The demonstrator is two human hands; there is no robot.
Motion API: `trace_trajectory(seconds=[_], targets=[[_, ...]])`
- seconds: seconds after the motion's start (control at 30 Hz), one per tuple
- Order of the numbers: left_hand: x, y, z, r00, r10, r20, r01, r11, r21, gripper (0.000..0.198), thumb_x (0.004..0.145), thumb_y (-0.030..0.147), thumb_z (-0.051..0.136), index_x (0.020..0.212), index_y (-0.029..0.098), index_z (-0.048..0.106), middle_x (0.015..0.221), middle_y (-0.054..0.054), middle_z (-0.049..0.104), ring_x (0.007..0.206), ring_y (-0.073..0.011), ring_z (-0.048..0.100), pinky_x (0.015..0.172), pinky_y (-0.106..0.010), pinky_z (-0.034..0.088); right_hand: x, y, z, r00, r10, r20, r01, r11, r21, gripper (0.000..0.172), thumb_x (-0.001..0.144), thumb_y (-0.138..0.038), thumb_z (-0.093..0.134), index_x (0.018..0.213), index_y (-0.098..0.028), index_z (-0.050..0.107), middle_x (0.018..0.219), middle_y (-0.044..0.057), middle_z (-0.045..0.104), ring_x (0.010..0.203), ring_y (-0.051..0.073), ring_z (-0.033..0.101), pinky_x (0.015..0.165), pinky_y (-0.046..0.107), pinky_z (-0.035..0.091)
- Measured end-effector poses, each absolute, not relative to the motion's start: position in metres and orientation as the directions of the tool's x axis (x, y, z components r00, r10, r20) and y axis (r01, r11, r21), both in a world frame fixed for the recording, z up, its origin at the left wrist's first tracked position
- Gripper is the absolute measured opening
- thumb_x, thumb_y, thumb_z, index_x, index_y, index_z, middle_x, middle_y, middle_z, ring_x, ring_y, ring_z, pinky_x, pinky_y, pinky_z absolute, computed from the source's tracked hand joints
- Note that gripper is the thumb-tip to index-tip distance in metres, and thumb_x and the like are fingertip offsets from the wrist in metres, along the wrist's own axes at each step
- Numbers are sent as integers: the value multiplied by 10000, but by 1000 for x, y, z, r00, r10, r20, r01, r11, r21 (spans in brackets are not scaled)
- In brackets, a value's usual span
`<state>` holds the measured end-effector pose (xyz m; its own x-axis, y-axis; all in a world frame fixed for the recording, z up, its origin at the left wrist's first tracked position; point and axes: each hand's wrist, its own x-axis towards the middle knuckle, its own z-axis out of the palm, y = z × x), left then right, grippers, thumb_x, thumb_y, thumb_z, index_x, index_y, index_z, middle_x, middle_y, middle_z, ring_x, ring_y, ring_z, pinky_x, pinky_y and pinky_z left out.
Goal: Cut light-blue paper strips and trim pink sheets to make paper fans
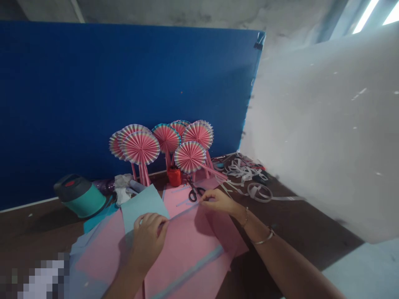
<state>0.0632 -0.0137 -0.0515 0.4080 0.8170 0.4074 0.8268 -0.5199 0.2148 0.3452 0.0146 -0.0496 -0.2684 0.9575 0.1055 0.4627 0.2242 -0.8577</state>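
Observation:
Between my hands runs a thin pale blue strip [184, 212], along the upper edge of a pink paper sheet [190, 236]. My left hand [150, 236] pinches the strip's left end, and my right hand [218, 202] has finger and thumb closed at its right end. Whether the strip is stuck to the sheet, I cannot tell. Lower on the same sheet lies a wider blue band [196, 268]. Black-handled scissors [195, 194] rest just beyond my right fingers. A light blue sheet [145, 207] lies beyond my left hand.
Several pink pleated paper fans [141, 148] stand before a blue board [124, 83]. Near them are a red roll [174, 176] and a teal, dark-topped container [82, 199]. Loose white strips [245, 169] and a ring of tape [259, 192] lie at right, beside a pale panel [327, 124].

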Motion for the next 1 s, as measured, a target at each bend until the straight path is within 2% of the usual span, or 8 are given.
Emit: trace_trajectory(seconds=[0.17, 0.53, 0.67, 0.77, 0.9, 1.0], targets=[[64, -14, -51, 409, 815, 411, 829, -520, 205, 196, 893, 209, 469, 776, 238, 623, 794, 9, 687, 827, -185, 607, 922, -408, 361, 345, 17, -56, -261, 956, 134, 522, 256, -814, 166, 743, -200, 587, 765, -130, 736, 769, 39, 723, 788, 179, 647, 781, 272, 485], [65, -15, -50, 423, 818, 391, 823, -527, 213, 206, 899, 212, 461, 776, 234, 625, 791, 2, 680, 837, -190, 603, 911, -403, 362, 346, 16, -58, -266, 947, 182, 551, 304, -777, 183, 746, -196, 578, 782, -132, 746, 796, 46, 734, 785, 178, 646, 744, 251, 479], [65, -14, -53, 424, 808, 408, 808, -542, 232, 214, 904, 218, 449, 775, 234, 619, 788, -3, 682, 828, -192, 594, 915, -404, 355, 344, 15, -59, -242, 955, 171, 542, 279, -793, 178, 727, -207, 579, 730, -135, 742, 741, 37, 720, 754, 174, 636, 684, 232, 473], [64, -13, -57, 418, 800, 430, 793, -553, 258, 205, 901, 231, 465, 759, 234, 612, 779, 3, 682, 815, -192, 596, 902, -403, 347, 337, 15, -60, -146, 980, 133, 454, 186, -872, 177, 713, -236, 587, 660, -131, 721, 658, 34, 687, 661, 157, 613, 593, 220, 457], [61, -10, -59, 394, 808, 437, 793, -540, 282, 199, 893, 226, 473, 751, 238, 612, 771, 5, 680, 808, -196, 596, 899, -407, 338, 341, 20, -60, 71, 993, 97, 220, 79, -972, 248, 726, -353, 619, 617, -141, 690, 600, 29, 646, 578, 136, 576, 525, 222, 445], [58, -7, -61, 387, 827, 409, 786, -527, 322, 195, 888, 226, 486, 748, 242, 620, 770, 11, 676, 812, -196, 593, 878, -398, 346, 357, 25, -60, 249, 963, 101, 205, 49, -978, 285, 733, -427, 646, 670, -156, 706, 558, 7, 599, 541, 135, 552, 482, 227, 440]])
